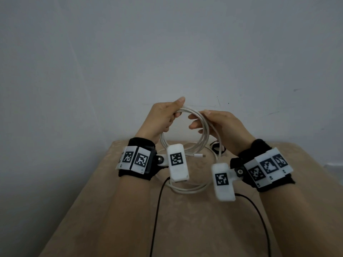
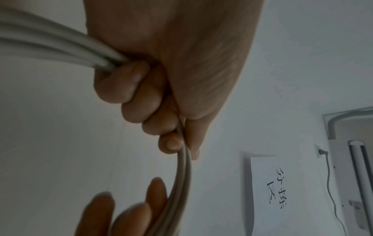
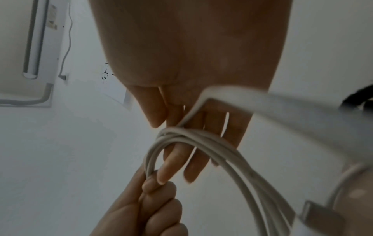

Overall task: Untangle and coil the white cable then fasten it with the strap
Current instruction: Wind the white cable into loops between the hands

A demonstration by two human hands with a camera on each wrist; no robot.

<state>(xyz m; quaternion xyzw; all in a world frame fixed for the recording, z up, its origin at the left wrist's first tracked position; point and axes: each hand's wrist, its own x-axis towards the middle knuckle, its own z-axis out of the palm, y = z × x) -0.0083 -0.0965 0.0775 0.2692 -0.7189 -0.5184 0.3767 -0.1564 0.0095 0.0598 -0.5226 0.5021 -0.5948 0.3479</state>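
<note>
Over the table my left hand (image 1: 163, 117) grips the top left of the coiled white cable (image 1: 202, 134), its fingers (image 2: 141, 95) curled round several strands (image 2: 50, 46). My right hand (image 1: 213, 125) is at the coil's right side with straight fingers (image 3: 173, 153). One strand runs across its palm between thumb and fingers, and the loops (image 3: 222, 153) cross in front of the fingers. A loose loop (image 1: 185, 190) hangs down to the table, and a connector end (image 1: 199, 156) shows below the coil. The black strap (image 1: 216, 147) lies on the table under my right hand.
The table (image 1: 185, 229) has a beige cloth and stands against a plain grey wall. Two black wires (image 1: 156, 210) run from the wrist cameras toward me. A paper sign (image 2: 268, 183) hangs on the wall.
</note>
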